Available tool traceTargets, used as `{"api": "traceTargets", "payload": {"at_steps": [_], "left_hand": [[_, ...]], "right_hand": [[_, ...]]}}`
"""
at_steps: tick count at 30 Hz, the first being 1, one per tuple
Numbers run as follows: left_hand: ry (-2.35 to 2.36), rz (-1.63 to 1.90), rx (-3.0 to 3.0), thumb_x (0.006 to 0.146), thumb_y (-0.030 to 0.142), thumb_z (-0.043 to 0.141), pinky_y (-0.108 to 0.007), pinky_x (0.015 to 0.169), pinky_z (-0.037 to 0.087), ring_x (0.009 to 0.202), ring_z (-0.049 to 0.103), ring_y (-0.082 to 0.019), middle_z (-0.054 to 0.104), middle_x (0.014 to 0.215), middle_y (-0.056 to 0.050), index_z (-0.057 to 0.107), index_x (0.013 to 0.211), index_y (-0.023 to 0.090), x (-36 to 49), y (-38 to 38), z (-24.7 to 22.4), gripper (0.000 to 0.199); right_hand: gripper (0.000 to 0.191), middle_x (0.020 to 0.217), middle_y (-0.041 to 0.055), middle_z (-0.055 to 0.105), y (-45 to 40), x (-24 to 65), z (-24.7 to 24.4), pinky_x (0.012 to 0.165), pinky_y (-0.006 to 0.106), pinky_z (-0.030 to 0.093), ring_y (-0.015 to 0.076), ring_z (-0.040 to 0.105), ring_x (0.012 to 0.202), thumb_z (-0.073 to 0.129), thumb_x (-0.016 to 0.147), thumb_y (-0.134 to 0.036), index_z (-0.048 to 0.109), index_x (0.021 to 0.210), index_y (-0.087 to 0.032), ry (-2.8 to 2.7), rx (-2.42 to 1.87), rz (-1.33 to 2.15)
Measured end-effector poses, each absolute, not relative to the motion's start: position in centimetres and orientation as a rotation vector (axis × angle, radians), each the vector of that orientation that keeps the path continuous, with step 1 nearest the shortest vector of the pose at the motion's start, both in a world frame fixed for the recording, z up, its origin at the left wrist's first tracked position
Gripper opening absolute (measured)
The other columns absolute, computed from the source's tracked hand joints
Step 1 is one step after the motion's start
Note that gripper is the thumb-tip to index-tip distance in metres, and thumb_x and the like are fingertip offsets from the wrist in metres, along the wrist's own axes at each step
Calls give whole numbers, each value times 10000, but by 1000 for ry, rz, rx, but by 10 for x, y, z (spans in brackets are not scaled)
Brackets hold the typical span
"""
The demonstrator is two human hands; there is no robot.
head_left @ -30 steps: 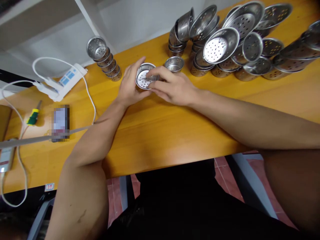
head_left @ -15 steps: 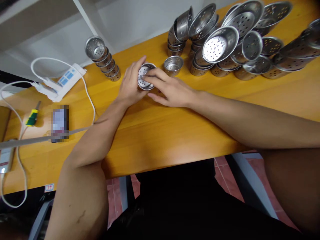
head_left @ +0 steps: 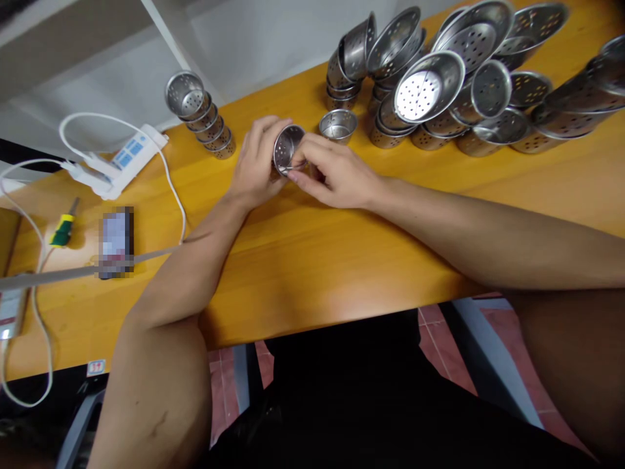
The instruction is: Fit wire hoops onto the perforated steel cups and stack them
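A small perforated metal cup [head_left: 284, 148], its mouth tilted to the right, is between my two hands near the back of the table. My left hand [head_left: 258, 163] wraps round its left side. On the opposite side, my right hand [head_left: 334, 168] pinches the rim, its fingertips reaching inside and the thumb outside. Another low metal cup [head_left: 338, 126] stands just behind my right hand. Off to the left leans a stack of nested perforated cups [head_left: 201, 117]. My fingers hide part of the held cup.
Many perforated metal cups and bowls [head_left: 430, 91] are piled at the back right. On the left lie a white power strip [head_left: 129, 159] with cables, a green-yellow screwdriver [head_left: 63, 229] and a blurred-out phone [head_left: 116, 241]. The wooden table's [head_left: 312, 267] front edge runs before my lap.
My right fingers have curled from reaching into the cup to pinching its rim. The cup has tipped, its mouth turning toward the right. Both forearms stay nearly in place.
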State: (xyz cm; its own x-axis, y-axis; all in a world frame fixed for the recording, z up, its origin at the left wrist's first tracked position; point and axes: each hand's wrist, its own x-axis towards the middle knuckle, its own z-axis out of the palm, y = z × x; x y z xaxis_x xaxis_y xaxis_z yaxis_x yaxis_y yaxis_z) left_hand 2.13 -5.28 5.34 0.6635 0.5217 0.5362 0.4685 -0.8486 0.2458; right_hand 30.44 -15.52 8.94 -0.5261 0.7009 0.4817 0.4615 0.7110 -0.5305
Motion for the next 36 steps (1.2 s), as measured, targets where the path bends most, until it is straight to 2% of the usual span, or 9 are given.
{"api": "traceTargets", "payload": {"at_steps": [3, 6, 10, 14, 17, 23, 29, 32, 36], "left_hand": [[860, 832, 2729, 1069, 1125, 647, -744, 1621, 463, 1855, 566, -456, 584, 1966, -141, 437, 1931, 380, 23, -56, 56, 1158], [910, 763, 2735, 1117, 1085, 539, -733, 1673, 365, 1943, 478, -440, 592, 1997, -136, 442, 1928, 333, 25, -53, 54, 1111], [825, 769, 2668, 1116, 1041, 514, -695, 1764, 158, 2085, 203, -344, 561, 2065, 26, 395, 1947, 458, 21, -34, 39, 1022], [684, 871, 2741, 1108, 976, 684, -834, 1662, 329, 1947, 481, -448, 555, 2042, -25, 331, 1967, 521, 18, -22, 29, 1035], [676, 956, 2787, 1130, 992, 641, -922, 1552, 432, 1843, 606, -533, 607, 1979, -100, 362, 1969, 474, 19, -28, 35, 1025], [917, 851, 2547, 1073, 1029, 735, -853, 1677, 317, 1943, 486, -556, 600, 1984, -127, 510, 1912, 435, 21, -45, 45, 1052], [956, 1037, 2462, 928, 1248, 678, -822, 1602, 473, 1889, 566, -560, 594, 1922, -173, 323, 1959, 453, 25, -41, 33, 1350], [998, 1116, 2421, 955, 1265, 602, -783, 1645, 423, 1928, 526, -541, 557, 1946, -186, 199, 2009, 440, 21, -39, 33, 1398], [1000, 1127, 2355, 1049, 1209, 545, -731, 1700, 347, 2006, 408, -496, 499, 1998, -145, 178, 2030, 472, 10, -28, 34, 1281]], "right_hand": [[583, 1179, 129, 776, -154, 303, 93, 1060, 559, 634, 382, 732, 1113, 524, 1354, -813, 807, 1267, -311, -2163, -872, 455], [649, 1058, 117, 753, -155, 302, 96, 1032, 570, 629, 384, 716, 1053, 530, 1329, -881, 800, 1150, -319, -2146, -910, 482], [702, 1010, 115, 734, -155, 301, 98, 1008, 568, 632, 379, 696, 1024, 545, 1301, -933, 777, 1047, -322, -2143, -937, 497], [716, 1001, 120, 738, -153, 298, 96, 961, 571, 636, 372, 685, 996, 590, 1280, -954, 798, 1023, -319, -2088, -976, 520], [738, 968, 114, 731, -148, 297, 95, 924, 577, 638, 373, 683, 978, 600, 1258, -1000, 814, 1036, -330, -2031, -970, 532], [856, 881, 77, 715, -148, 303, 108, 836, 557, 620, 345, 662, 872, 553, 1177, -1150, 707, 936, -344, -1928, -954, 686], [1024, 786, 79, 692, -162, 303, 134, 808, 542, 593, 308, 600, 748, 424, 989, -1343, 528, 808, -340, -1795, -945, 830], [1003, 842, 99, 706, -163, 309, 140, 872, 555, 611, 341, 649, 838, 336, 1038, -1312, 520, 829, -348, -1860, -1049, 780], [833, 941, 100, 734, -151, 325, 140, 907, 531, 594, 326, 645, 905, 570, 1153, -1122, 555, 865, -340, -2080, -1055, 651]]}}
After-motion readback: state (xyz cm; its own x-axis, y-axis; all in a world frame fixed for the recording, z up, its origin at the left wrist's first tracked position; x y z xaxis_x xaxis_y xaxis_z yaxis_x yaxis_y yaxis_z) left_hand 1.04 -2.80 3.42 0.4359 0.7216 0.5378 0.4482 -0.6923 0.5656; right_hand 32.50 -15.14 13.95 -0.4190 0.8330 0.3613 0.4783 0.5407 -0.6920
